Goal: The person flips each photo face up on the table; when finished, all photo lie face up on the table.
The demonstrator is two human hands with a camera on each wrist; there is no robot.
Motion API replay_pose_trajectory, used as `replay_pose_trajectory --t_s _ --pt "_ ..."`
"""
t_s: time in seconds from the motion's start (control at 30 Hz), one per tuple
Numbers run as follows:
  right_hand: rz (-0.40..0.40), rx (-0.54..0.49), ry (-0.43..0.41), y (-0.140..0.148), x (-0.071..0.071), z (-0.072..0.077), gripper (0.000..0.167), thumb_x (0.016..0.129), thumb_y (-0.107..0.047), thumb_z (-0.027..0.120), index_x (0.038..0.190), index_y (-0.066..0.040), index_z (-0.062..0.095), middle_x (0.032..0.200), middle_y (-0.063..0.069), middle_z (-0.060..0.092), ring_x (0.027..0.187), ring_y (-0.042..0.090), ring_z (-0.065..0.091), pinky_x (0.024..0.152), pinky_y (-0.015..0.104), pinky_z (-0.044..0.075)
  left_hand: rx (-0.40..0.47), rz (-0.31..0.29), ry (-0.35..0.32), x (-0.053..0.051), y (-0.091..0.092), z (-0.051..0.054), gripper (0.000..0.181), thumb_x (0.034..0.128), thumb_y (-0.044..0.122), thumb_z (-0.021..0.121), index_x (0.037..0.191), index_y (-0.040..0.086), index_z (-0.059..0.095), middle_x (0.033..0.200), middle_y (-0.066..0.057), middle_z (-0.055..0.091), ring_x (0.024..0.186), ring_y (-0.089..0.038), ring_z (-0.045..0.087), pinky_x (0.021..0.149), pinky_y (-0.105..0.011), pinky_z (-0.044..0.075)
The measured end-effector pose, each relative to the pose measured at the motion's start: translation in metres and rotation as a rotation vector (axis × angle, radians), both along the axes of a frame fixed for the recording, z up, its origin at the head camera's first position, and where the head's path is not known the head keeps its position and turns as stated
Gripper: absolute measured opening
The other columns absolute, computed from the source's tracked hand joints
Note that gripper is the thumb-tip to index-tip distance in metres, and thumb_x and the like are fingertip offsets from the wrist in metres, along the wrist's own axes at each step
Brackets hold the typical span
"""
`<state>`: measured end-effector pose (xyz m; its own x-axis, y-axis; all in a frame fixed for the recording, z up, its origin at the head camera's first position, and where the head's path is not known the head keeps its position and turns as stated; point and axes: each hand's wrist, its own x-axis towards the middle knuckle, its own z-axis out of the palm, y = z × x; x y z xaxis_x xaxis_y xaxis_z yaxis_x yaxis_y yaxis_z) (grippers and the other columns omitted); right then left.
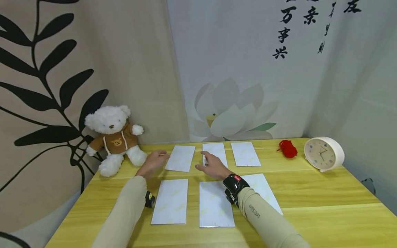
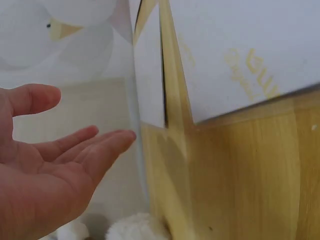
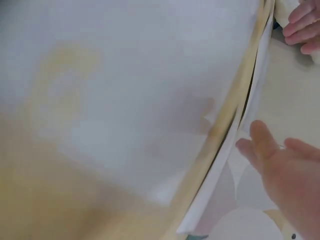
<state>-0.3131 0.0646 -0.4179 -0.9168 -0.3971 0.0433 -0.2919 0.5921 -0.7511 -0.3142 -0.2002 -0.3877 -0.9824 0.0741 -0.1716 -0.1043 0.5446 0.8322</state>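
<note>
**Six white sheets lie in two rows, with both hands empty above the table**

As far as the pictures show, the laying-out looks complete. Three rectangular sheets form the back row: back-left sheet [image 1: 180, 158], back-middle sheet [image 1: 219, 151] and back-right sheet [image 1: 245, 154]. Nearer the person lie the front-left sheet [image 1: 170, 202], front-middle sheet [image 1: 214, 206] and front-right sheet [image 1: 263, 189], the last partly hidden by the right forearm. All rest on the wood-grain table [image 1: 328, 193], set apart from one another; faint yellow lettering [image 2: 262, 75] shows on at least one.

The left hand [image 1: 154, 162] is released, fingers loosely extended, just beside the back-left sheet; the left wrist view shows nothing in it. The right hand [image 1: 214, 165] is also free, thumb and fingers apart, in front of the back-middle sheet in the head view. Whether it touches that sheet cannot be told.

What is left appears slight: the rows are not perfectly even, so some squaring-up may be outstanding, though the pictures cannot settle that. The teddy bear [image 1: 116, 144], red yarn ball [image 1: 287, 149] and round white clock [image 1: 324, 154] sit untouched around the sheets.
</note>
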Motion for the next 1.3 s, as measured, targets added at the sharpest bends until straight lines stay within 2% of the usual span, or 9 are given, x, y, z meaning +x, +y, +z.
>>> replay_pose_trajectory --t_s 0.13,0.2,0.27,0.33,0.4,0.5,0.9,1.13,1.3 --pt "-0.012 -0.055 -0.040 -0.010 -0.005 0.000 0.068 0.099 -0.026 0.063 0.155 -0.003 0.033 0.154 0.025 0.044 0.139 0.041 0.049 0.113 0.051 0.044 0.089 0.008 -0.028 -0.008 0.000 -0.003 0.056 0.1048 0.027 0.046 0.151 -0.003 0.037 0.141 -0.022 0.054 0.131 -0.035 0.052 0.113 -0.050 0.044" --pt "-0.021 -0.077 -0.067 -0.014 -0.007 -0.001 0.068 0.098 -0.025 0.064 0.155 -0.003 0.033 0.153 0.026 0.045 0.142 0.040 0.046 0.115 0.051 0.042 0.128 0.004 -0.041 -0.011 0.001 -0.004 0.055 0.1054 0.026 0.046 0.151 -0.004 0.038 0.116 -0.015 0.063 0.112 -0.029 0.058 0.106 -0.045 0.047" --pt "-0.028 -0.096 -0.086 -0.018 -0.009 -0.001 0.068 0.098 -0.025 0.065 0.155 -0.004 0.034 0.152 0.027 0.045 0.142 0.040 0.045 0.116 0.052 0.041 0.152 0.007 -0.053 -0.015 0.001 -0.005 0.054 0.1058 0.027 0.046 0.151 -0.002 0.039 0.093 -0.007 0.058 0.094 -0.023 0.054 0.098 -0.040 0.046" --pt "-0.035 -0.119 -0.110 -0.021 -0.011 -0.002 0.068 0.097 -0.025 0.065 0.155 -0.005 0.034 0.153 0.027 0.045 0.143 0.039 0.044 0.117 0.052 0.040 0.172 0.000 -0.069 -0.018 0.001 -0.006 0.056 0.1064 0.028 0.045 0.152 -0.003 0.036 0.097 -0.009 0.059 0.098 -0.026 0.057 0.101 -0.041 0.046" --pt "-0.036 -0.131 -0.122 -0.025 -0.013 -0.002 0.069 0.096 -0.026 0.066 0.154 -0.005 0.035 0.152 0.027 0.046 0.143 0.039 0.045 0.116 0.051 0.041 0.185 -0.003 -0.084 -0.019 0.002 -0.007 0.057 0.1068 0.027 0.043 0.154 -0.004 0.032 0.120 -0.019 0.061 0.118 -0.034 0.058 0.111 -0.045 0.044" --pt "-0.042 -0.118 -0.115 -0.032 -0.017 -0.003 0.070 0.094 -0.029 0.068 0.152 -0.003 0.038 0.149 0.027 0.049 0.139 0.039 0.048 0.112 0.049 0.046 0.181 -0.019 -0.095 -0.020 0.003 -0.010 0.056 0.1071 0.025 0.041 0.153 -0.007 0.032 0.150 -0.028 0.042 0.142 -0.041 0.043 0.119 -0.050 0.037" --pt "-0.127 -0.111 -0.140 -0.047 -0.029 -0.007 0.065 0.095 -0.026 0.068 0.149 -0.001 0.042 0.145 0.023 0.054 0.134 0.036 0.053 0.113 0.050 0.045 0.249 -0.009 -0.109 -0.027 0.007 -0.013 0.052 0.1057 0.017 0.042 0.148 -0.012 0.033 0.141 -0.023 0.037 0.132 -0.034 0.041 0.117 -0.048 0.041" --pt "-0.148 -0.097 -0.150 -0.049 -0.026 -0.006 0.065 0.094 -0.026 0.069 0.148 -0.001 0.043 0.142 0.021 0.056 0.133 0.035 0.054 0.113 0.049 0.045 0.193 0.100 -0.065 -0.028 0.004 -0.011 0.053 0.1059 0.021 0.040 0.152 -0.004 0.036 0.155 -0.023 0.038 0.136 -0.038 0.047 0.117 -0.050 0.039" --pt "-0.147 -0.091 -0.149 -0.050 -0.024 -0.003 0.064 0.095 -0.027 0.067 0.148 -0.001 0.043 0.143 0.021 0.056 0.133 0.035 0.054 0.112 0.049 0.045 0.121 0.072 -0.074 -0.029 0.004 -0.010 0.055 0.1055 0.022 0.040 0.153 -0.006 0.033 0.151 -0.024 0.041 0.130 -0.035 0.050 0.114 -0.049 0.042"
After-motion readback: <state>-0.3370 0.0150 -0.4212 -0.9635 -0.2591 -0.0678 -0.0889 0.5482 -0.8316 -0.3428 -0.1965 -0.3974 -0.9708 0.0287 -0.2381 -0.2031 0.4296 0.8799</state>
